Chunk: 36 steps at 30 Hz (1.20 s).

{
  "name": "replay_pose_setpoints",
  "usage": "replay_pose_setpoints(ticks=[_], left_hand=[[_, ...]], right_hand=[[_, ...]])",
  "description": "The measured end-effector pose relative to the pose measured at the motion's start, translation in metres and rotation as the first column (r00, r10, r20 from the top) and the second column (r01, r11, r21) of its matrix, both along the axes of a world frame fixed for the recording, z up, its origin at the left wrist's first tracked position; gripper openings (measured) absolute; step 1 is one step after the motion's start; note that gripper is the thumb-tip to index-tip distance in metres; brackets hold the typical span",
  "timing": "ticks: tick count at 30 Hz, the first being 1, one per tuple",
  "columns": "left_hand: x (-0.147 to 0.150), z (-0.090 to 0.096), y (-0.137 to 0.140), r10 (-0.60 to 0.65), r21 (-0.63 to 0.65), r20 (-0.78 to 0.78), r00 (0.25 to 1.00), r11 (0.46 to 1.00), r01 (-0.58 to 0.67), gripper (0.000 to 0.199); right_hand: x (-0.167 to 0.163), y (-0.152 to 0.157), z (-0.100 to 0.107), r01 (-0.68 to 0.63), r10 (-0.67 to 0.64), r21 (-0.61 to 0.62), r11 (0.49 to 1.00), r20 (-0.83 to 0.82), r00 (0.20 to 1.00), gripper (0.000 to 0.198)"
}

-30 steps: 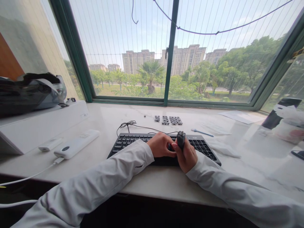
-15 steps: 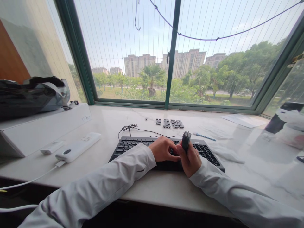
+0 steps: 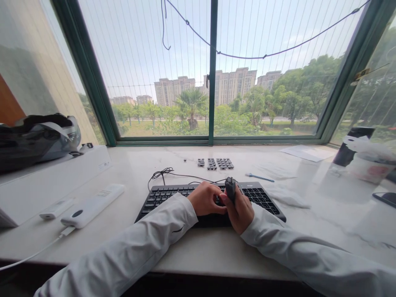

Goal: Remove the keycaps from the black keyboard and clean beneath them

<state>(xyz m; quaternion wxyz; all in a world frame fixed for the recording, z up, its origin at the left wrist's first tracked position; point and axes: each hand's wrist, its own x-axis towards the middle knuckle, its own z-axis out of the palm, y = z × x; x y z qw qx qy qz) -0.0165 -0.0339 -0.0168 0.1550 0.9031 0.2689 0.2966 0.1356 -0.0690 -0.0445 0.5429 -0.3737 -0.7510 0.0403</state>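
A black keyboard [image 3: 159,199] lies across the table in front of me, with bare key sockets showing at its right end. In my right hand [image 3: 240,212] is a dark grey handheld tool [image 3: 230,189], upright, its notched end pointing up. The fingers wrap around it just above the keyboard's middle. My left hand [image 3: 206,199] is beside it, fingers curled and pinched close to the right fingertips. Whatever the left fingers hold is hidden. Behind the keyboard several loose black keycaps [image 3: 225,163] stand in small groups.
Right of the keyboard are a blue thin brush-like stick [image 3: 261,177] and clear plastic bags [image 3: 287,197]. A white power bank [image 3: 93,206] with a cable lies left. A white box [image 3: 55,181] bears a black visor-like object [image 3: 40,138]. The keyboard's cord [image 3: 163,173] is bundled behind.
The whole view has shifted, so the scene sits further left and a little lower. The tool's top has tipped slightly left; both hands keep their closed pose over the keyboard.
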Motion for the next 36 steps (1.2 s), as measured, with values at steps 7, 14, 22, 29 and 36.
replay_pose_setpoints(ticks=[7,14,22,29,36], left_hand=[[0.0,0.0,0.0,0.004,-0.014,0.005,1.0,1.0,-0.004,0.025],[-0.001,0.0,0.0,-0.012,0.004,0.014,1.0,1.0,0.012,0.018],[-0.001,0.0,0.001,0.029,-0.002,-0.013,1.0,1.0,-0.029,0.027],[0.0,0.0,0.001,0.021,0.007,-0.01,1.0,1.0,-0.021,0.026],[0.0,0.001,0.002,0.017,0.013,-0.045,0.999,1.0,-0.017,0.02]], right_hand=[[-0.001,0.002,-0.008,0.027,-0.027,0.038,0.999,0.01,1.0,0.023],[-0.003,0.005,-0.017,0.019,-0.019,0.071,0.997,-0.001,1.0,0.023],[-0.002,0.004,-0.007,0.028,-0.032,0.077,0.997,0.043,0.999,0.017],[0.0,0.008,-0.011,0.068,-0.073,0.074,0.995,0.067,0.995,0.02],[-0.004,0.006,-0.016,0.069,-0.075,0.146,0.987,0.034,0.997,0.019]])
